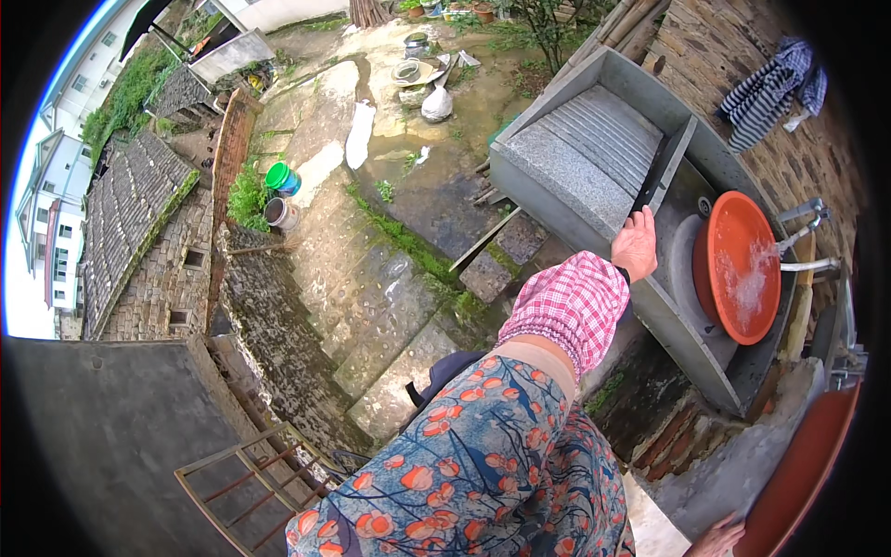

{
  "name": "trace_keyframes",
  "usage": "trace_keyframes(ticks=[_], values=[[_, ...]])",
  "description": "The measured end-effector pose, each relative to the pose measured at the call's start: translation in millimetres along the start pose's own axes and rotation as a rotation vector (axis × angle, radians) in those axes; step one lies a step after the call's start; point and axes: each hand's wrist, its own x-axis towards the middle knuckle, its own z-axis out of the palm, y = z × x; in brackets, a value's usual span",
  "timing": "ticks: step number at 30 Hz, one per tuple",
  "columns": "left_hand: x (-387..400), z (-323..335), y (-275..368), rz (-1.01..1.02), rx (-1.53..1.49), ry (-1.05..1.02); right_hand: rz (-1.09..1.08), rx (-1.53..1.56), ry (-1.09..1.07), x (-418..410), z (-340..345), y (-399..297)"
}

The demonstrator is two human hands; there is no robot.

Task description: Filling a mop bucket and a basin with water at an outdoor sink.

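My left hand (635, 245), in a pink checked sleeve cover, reaches to the front wall of a grey stone sink (543, 184). Its fingertips are at the near end of a dark narrow strip (651, 177) beside the sink's divider; whether they grip anything is unclear. Left of the divider slopes a ribbed washboard (592, 150). In the right-hand basin stands a tilted orange plastic washbasin (727, 278), with water splashing into it from a tap (804, 233). At the bottom right, my right hand (717, 539) is by the rim of a reddish-brown vessel (800, 466), its grip partly cut off.
A striped garment (762, 104) hangs on the brick wall behind the sink. Mossy stone steps (390, 334) run beside me. A metal frame with bars (254, 480) is at lower left. Beyond stand a green-rimmed bucket (282, 179), a pale bucket (280, 214) and a white sack (436, 104).
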Motion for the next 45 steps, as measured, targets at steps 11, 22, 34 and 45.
trace_keyframes(ticks=[11,22,34,45], values=[[0.9,3.4,-1.7,0.004,0.005,0.009,-0.014,-0.036,0.02,-2.5,8.1,0.0],[-0.1,-0.2,-0.1,0.007,-0.015,0.016,-0.022,-0.061,0.046,1.7,-5.7,-0.4],[-1.0,-2.1,0.0,0.007,0.008,0.011,-0.015,-0.037,0.028,4.6,-11.7,-1.0],[-0.3,-3.7,-0.8,0.008,-0.021,0.008,-0.005,-0.037,0.023,4.0,-5.2,-0.9]])
